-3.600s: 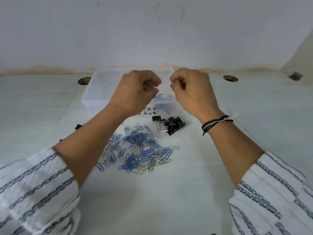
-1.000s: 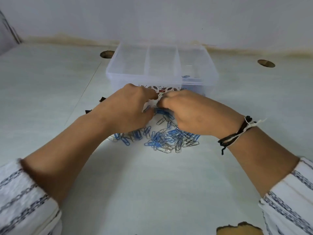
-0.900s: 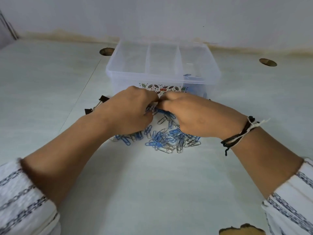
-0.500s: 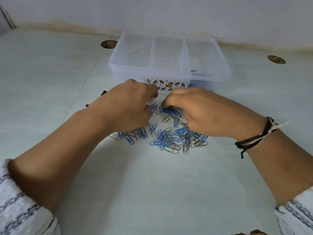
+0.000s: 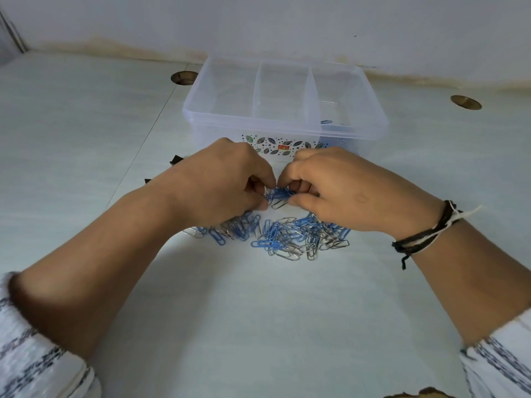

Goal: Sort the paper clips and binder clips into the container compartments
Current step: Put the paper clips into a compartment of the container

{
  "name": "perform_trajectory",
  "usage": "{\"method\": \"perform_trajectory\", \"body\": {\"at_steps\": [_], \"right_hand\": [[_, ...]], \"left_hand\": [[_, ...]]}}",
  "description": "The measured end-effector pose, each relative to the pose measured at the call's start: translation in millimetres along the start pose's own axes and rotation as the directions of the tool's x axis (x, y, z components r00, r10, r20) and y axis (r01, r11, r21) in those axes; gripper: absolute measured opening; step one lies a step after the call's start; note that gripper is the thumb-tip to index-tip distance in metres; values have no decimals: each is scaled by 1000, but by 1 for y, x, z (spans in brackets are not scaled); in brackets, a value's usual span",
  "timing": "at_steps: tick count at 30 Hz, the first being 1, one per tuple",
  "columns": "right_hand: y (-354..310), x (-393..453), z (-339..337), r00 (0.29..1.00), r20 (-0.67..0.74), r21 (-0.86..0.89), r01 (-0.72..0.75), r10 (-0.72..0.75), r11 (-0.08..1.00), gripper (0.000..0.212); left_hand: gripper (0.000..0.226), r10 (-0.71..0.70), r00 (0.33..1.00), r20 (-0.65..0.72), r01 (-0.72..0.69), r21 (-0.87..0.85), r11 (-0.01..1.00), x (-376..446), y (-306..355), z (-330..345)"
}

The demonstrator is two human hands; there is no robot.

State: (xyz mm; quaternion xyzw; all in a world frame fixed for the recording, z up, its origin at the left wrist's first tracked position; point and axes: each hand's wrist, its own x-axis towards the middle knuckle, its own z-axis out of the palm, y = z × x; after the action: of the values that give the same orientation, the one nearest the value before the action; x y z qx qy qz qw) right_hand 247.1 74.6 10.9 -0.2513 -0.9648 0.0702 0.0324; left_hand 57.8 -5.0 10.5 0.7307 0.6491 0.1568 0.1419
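Two hands (image 5: 227, 182) (image 5: 344, 191), one three-compartment container (image 5: 218, 117), a pile of paper clips (image 5: 287, 237) too dense to be counted, two black clips (image 5: 175, 160) (image 5: 148, 181) and two table holes (image 5: 184, 77) (image 5: 465, 102) are seen.

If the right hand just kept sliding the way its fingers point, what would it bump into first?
Most likely the left hand: the right hand points at it across a small bunch of blue paper clips pinched between them.

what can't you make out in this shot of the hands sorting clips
Head view only:
- Black binder clips: mostly hidden behind the left hand and its forearm.
- Far part of the blue and silver paper clip pile: covered by the right hand.
- Right compartment of the clear plastic container: its contents are blurred by the frosted wall.
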Motion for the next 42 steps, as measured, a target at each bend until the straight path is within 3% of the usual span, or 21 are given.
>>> {"method": "perform_trajectory", "body": {"at_steps": [7, 10, 13, 15, 18, 21, 23, 28, 33, 34, 36, 38, 39, 40, 42], "right_hand": [[-3, -2, -7, 989, -112, 87, -88, 97, 992, 15], [5, -5, -22, 961, -175, 252, -165, 213, 953, 17], [19, -10, -36, 922, -245, 409, -183, 300, 894, 15], [29, -11, -44, 875, -329, 512, -151, 356, 845, 13], [47, -8, -46, 728, -496, 613, -92, 473, 784, 11], [60, 3, -36, 616, -604, 550, -136, 505, 824, 12], [63, 6, -30, 619, -633, 447, -199, 465, 872, 13], [67, 3, -29, 634, -668, 301, -249, 390, 921, 31], [54, -9, -43, 593, -763, 176, -193, 258, 965, 28], [47, -12, -46, 621, -749, 188, -139, 233, 972, 26], [30, -19, -51, 765, -618, 257, -22, 182, 966, 24], [12, -24, -51, 935, -339, 284, 1, 100, 959, 20], [6, -26, -49, 982, -178, 260, -21, 69, 965, 16], [1, -26, -47, 998, -39, 213, -36, 45, 976, 12], [-3, -26, -39, 989, 139, 95, -59, 45, 994, 34]], "left_hand": [[20, 6, 999, -48, -8, -44, 999, 0, 0, 2], [15, -74, 991, -110, 47, -234, 971, 2, -1, -5], [9, -145, 966, -215, 28, -470, 882, 6, 2, -8], [8, -174, 935, -311, -34, -563, 826, 10, 10, -8], [8, -187, 884, -428, -113, -584, 804, 28, 26, -10], [8, -170, 843, -511, -140, -513, 847, 57, 43, -12], [9, -145, 822, -551, -143, -446, 884, 79, 52, -12], [33, -111, 871, -478, -102, -398, 912, 102, 62, -12], [17, -25, 869, -494, -136, -287, 948, 54, 50, -12], [16, 2, 890, -455, -134, -258, 957, 40, 45, -11], [21, 43, 950, -309, -109, -199, 974, 14, 33, -11], [40, 55, 990, -132, -72, -124, 990, -4, 20, -11], [53, 50, 997, -57, -56, -98, 994, -10, 15, -10], [66, 46, 999, 8, -45, -78, 996, -13, 11, -9], [85, 50, 994, 101, -46, -46, 998, -15, 6, -6]]}}
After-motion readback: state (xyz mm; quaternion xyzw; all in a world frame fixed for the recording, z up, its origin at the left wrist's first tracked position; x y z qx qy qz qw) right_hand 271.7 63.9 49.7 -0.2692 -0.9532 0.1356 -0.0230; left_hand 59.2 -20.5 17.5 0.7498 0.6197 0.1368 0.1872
